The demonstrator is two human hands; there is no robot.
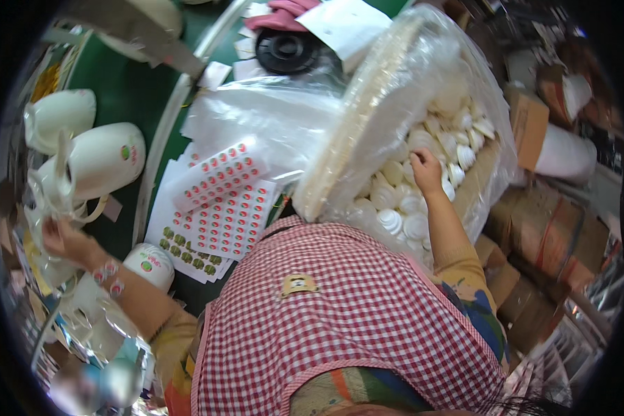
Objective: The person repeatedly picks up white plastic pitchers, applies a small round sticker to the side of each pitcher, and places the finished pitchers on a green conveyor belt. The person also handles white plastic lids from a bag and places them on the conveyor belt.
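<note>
At the far left my left hand [68,243] is among white plastic pitchers, its fingers curled against a pitcher [50,267]; the grip is partly hidden. Several round stickers [109,276] cling to my left forearm near the wrist. Another white pitcher [109,159] with a small red and green print lies on its side just beyond that hand. My right hand [426,171] reaches into a plastic-lined box [484,184] full of white, ridged, round lids [390,222]. Its fingers are bent together over the lids, and whatever they pinch is not visible.
Sheets of round red stickers [232,215] and green stickers [186,253] lie on the green belt table [163,90]. A clear plastic bag [277,114] covers their far end. Beyond it are a black round part [288,50] and pink cloth [281,14]. Cardboard boxes [551,232] are stacked at right.
</note>
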